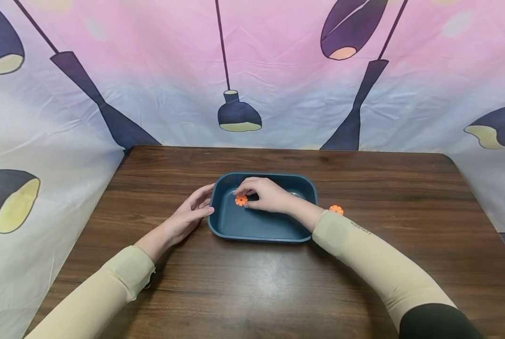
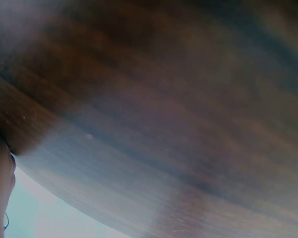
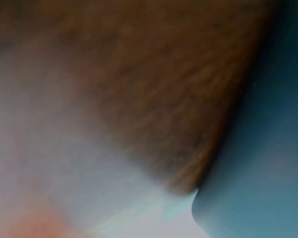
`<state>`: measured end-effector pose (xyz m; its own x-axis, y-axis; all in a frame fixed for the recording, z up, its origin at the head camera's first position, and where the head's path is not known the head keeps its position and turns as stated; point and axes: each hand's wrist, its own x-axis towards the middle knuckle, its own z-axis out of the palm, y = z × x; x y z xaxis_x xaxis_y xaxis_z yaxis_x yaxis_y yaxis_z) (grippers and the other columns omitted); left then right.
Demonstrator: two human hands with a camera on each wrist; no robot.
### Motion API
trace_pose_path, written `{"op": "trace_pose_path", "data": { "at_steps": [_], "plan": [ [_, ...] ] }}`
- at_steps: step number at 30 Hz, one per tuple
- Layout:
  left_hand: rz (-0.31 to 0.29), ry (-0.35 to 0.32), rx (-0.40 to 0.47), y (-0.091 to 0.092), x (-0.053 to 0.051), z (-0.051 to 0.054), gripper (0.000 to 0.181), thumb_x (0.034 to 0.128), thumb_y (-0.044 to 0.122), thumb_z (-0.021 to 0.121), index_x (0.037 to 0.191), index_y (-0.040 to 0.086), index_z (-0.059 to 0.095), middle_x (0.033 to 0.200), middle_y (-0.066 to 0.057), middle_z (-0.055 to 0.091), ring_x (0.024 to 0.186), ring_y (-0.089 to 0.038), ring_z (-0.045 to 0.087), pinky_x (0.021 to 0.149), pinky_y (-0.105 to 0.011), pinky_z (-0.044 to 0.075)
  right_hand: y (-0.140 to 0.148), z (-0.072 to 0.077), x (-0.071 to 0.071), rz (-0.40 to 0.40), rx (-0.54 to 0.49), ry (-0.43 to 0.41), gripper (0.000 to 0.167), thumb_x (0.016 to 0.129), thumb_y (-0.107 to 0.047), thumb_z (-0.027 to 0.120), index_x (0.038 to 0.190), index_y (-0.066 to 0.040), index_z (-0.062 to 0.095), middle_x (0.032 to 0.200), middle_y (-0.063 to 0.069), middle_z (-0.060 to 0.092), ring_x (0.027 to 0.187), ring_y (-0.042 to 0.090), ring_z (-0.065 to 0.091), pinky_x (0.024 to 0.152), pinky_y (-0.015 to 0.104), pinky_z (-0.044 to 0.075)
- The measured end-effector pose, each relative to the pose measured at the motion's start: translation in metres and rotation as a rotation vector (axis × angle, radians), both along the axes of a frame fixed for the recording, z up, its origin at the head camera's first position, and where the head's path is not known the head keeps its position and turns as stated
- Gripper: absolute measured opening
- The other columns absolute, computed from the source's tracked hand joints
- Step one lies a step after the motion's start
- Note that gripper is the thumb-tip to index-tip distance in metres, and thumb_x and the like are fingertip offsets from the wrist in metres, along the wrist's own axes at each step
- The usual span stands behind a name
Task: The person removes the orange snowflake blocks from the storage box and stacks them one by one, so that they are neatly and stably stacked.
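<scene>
A dark blue rectangular dish (image 1: 261, 230) with rounded corners sits in the middle of the wooden table. My left hand (image 1: 189, 214) holds its left side, the thumb at the rim and the other fingers along the outer wall. Inside the dish, my right hand (image 1: 267, 194) has thumb and forefinger at opposite edges of an orange notched disc (image 1: 241, 201), apparently pinching it. A second orange notched disc (image 1: 336, 209) lies on the table right of the dish, partly hidden by the right forearm. The right wrist view shows a blurred stretch of the dish (image 3: 268, 163).
The brown wood-grain table (image 1: 261, 287) extends around the dish. A cloth backdrop (image 1: 278, 56) printed with lamps hangs behind it and along the sides. In the left wrist view there is mostly blurred tabletop (image 2: 139, 124).
</scene>
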<state>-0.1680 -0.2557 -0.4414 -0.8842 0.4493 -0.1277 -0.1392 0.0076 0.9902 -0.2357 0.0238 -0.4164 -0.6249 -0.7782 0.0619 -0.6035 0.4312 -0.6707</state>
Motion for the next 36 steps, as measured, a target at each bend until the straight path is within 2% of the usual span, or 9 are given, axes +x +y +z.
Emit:
{"op": "trace_pose_path", "data": {
  "at_steps": [13, 21, 26, 36],
  "plan": [
    [0.006, -0.002, 0.011, -0.0008, -0.0004, -0.0022, 0.069, 0.1067, 0.006, 0.056, 0.168, 0.008, 0.023, 0.164, -0.004, 0.038, 0.136, 0.000, 0.051, 0.110, -0.015, 0.044, -0.0022, -0.0034, -0.0003, 0.020, 0.086, 0.085, 0.043, 0.098, -0.010, 0.077, 0.140, -0.008, 0.069, 0.140, 0.009, 0.068, 0.131, 0.023, 0.064, 0.116, 0.041, 0.049],
    [0.000, -0.004, -0.001, -0.0006, -0.0010, -0.0018, 0.070, 0.1072, 0.007, 0.055, 0.168, 0.007, 0.021, 0.171, -0.016, 0.027, 0.137, 0.000, 0.049, 0.110, -0.014, 0.043, -0.0030, -0.0041, 0.0008, 0.024, 0.127, 0.097, 0.045, 0.098, -0.011, 0.077, 0.142, -0.009, 0.068, 0.145, 0.010, 0.066, 0.136, 0.025, 0.061, 0.119, 0.042, 0.047],
    [-0.002, -0.002, -0.014, -0.0009, -0.0012, -0.0016, 0.070, 0.1072, 0.007, 0.055, 0.168, 0.007, 0.021, 0.173, -0.019, 0.024, 0.137, 0.000, 0.048, 0.109, -0.014, 0.043, -0.0040, -0.0038, 0.0017, 0.047, 0.125, 0.104, 0.039, 0.100, -0.007, 0.074, 0.139, -0.008, 0.070, 0.141, 0.009, 0.069, 0.136, 0.025, 0.061, 0.118, 0.042, 0.048],
    [0.007, -0.003, -0.009, -0.0003, -0.0012, -0.0022, 0.070, 0.1066, 0.005, 0.055, 0.168, 0.007, 0.021, 0.172, -0.019, 0.024, 0.137, 0.000, 0.048, 0.109, -0.014, 0.043, -0.0048, -0.0047, 0.0030, 0.028, 0.137, 0.072, 0.031, 0.098, -0.008, 0.077, 0.128, -0.009, 0.075, 0.128, 0.007, 0.072, 0.120, 0.022, 0.065, 0.109, 0.039, 0.053]
  ]
}}
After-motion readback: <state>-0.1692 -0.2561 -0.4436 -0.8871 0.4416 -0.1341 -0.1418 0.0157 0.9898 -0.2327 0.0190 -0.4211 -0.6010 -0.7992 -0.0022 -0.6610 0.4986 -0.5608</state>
